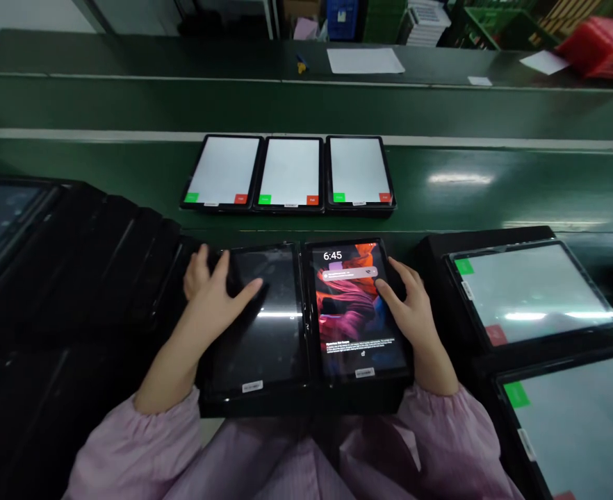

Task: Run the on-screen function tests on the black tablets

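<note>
Two tablets lie side by side in front of me. The left tablet (267, 347) has a dark screen with light reflections; the right tablet (353, 312) is lit and shows a lock screen reading 6:45. My left hand (215, 288) is at the dark tablet's upper left edge, fingers spread, thumb stretched out over the glass. At the lit tablet's right edge is my right hand (405, 298), its thumb on the screen near the notification and its fingers along the side. Each tablet carries a small white label near its bottom edge.
Three lit tablets (290, 170) in a row on the green surface show white screens with green and red corners. Similar tablets (533, 292) lie at the right. Several dark stacked cases (77, 257) fill the left. Papers (365, 60) and red items (603, 48) lie farther back.
</note>
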Motion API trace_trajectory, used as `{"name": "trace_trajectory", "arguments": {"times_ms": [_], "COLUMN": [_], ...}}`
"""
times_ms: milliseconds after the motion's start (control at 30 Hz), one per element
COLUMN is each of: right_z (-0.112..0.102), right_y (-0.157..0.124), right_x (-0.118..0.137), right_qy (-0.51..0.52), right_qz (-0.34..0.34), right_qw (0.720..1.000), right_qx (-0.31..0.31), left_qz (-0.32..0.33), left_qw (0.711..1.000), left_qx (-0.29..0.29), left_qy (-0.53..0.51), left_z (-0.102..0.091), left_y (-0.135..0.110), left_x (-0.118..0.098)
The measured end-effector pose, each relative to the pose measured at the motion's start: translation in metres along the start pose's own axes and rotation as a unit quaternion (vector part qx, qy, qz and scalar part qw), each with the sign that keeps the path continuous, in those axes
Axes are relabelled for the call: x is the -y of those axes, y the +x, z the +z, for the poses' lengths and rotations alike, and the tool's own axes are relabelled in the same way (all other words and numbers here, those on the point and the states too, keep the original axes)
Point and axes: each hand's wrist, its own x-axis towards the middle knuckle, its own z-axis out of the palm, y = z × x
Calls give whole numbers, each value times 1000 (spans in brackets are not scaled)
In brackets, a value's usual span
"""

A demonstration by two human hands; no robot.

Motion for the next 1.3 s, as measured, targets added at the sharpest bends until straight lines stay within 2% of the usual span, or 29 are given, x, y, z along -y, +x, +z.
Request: {"name": "trace_trajectory", "arguments": {"times_ms": [133,233,433,600,700,767,900,967,1033,1100,1167,1300], "right_z": [1,1,-1,-1,-1,-1,-1,0,1,2,3,-6], "right_y": [-1,-1,-1,-1,-2,-3,-4,-4,-4,-2,1,-4], "right_x": [-1,-1,-1,0,0,0,0,-1,-2,-4,-6,-1], "right_qy": [1,4,3,1,4,9,22,29,35,39,40,30], "right_qz": [-12,-17,-14,-12,-12,-11,-9,-9,-13,-21,-31,-50], "right_qw": [1000,1000,1000,1000,1000,1000,1000,1000,999,999,998,997], "right_qx": [-3,-2,7,13,11,8,0,-7,-14,-22,-29,-45], "left_qz": [130,165,158,165,180,200,295,283,245,203,173,182], "left_qw": [989,983,984,980,977,973,949,950,960,973,981,982], "left_qx": [30,35,23,40,54,67,79,79,74,71,71,50], "left_qy": [63,73,80,105,96,88,82,110,115,88,51,13], "left_z": [17,26,26,26,25,22,6,-3,-7,-8,-7,-8], "left_y": [22,36,39,40,32,14,-54,-88,-113,-125,-126,-120], "left_x": [-49,-75,-88,-94,-80,-57,7,32,47,55,59,63]}}
